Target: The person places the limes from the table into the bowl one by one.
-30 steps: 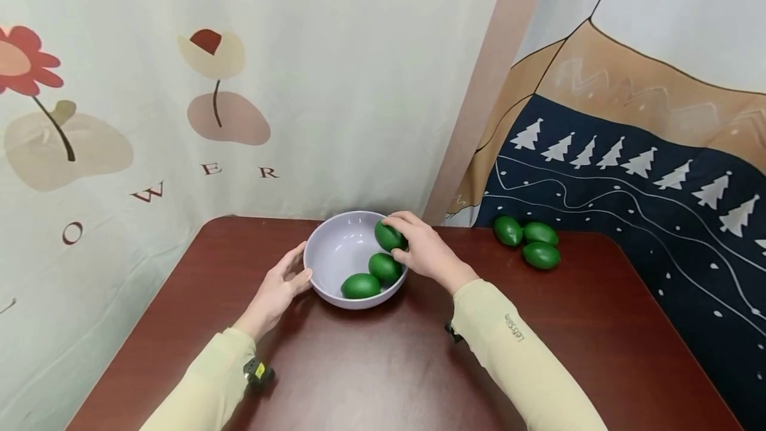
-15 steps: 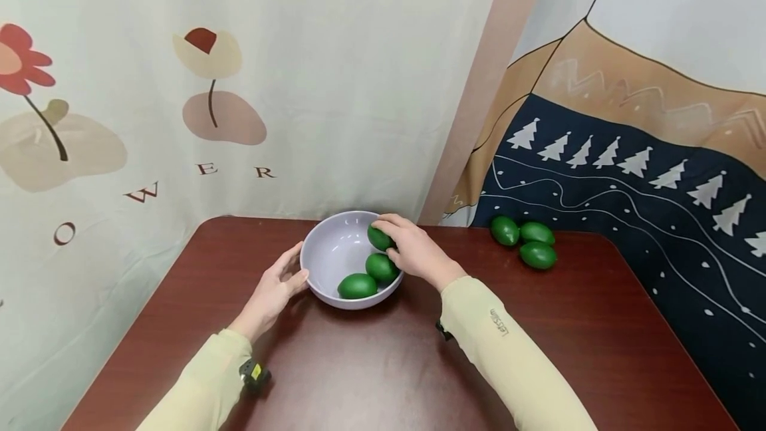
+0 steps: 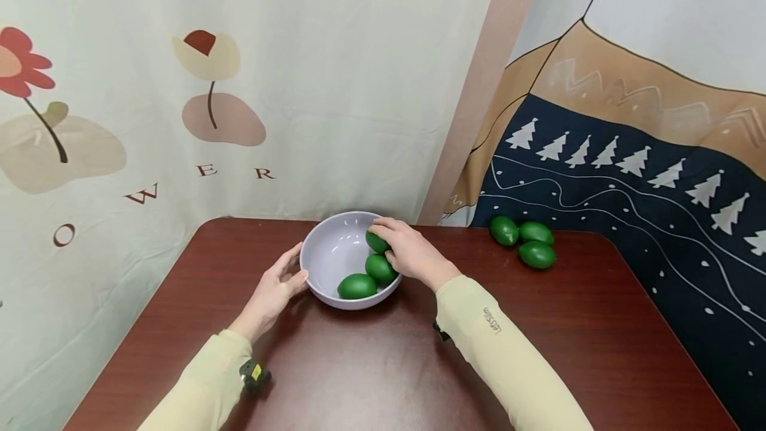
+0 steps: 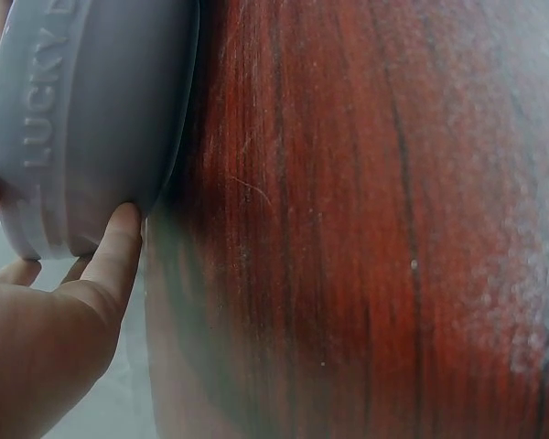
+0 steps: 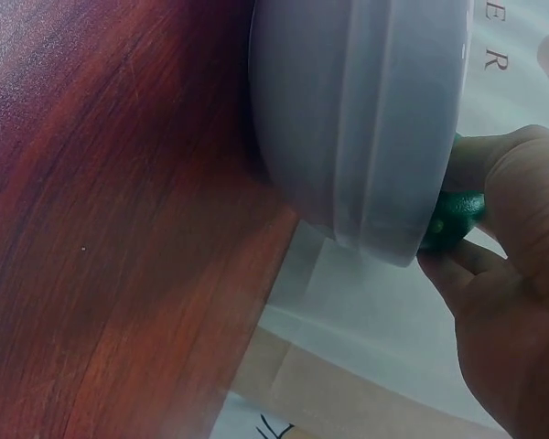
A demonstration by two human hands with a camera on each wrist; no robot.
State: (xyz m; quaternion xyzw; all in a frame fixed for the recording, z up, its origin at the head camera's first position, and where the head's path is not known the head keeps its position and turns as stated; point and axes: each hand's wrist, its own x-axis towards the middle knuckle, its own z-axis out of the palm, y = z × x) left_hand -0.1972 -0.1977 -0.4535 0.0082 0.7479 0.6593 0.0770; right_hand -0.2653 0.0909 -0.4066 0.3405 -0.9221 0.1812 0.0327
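Note:
A lilac bowl (image 3: 335, 251) stands near the table's back edge. My left hand (image 3: 272, 294) holds its left side, the thumb by the rim and the fingers along the outer wall; the left wrist view shows fingertips (image 4: 123, 219) against that wall. My right hand (image 3: 415, 255) reaches over the bowl's right rim and grips a glossy green lime (image 3: 376, 240), partly hidden by the fingers. Below it in the bowl lie another lime (image 3: 380, 268) and a third lime (image 3: 357, 286). In the right wrist view the gripped lime (image 5: 453, 219) shows between thumb and fingers.
Three more limes, among them a front lime (image 3: 537, 255), sit close together at the back right of the reddish-brown table (image 3: 359, 364). A printed curtain (image 3: 359, 85) hangs right behind the table's back edge.
My right hand has moved slightly left and down into the bowl with the lime it grips. The left hand stays on the bowl.

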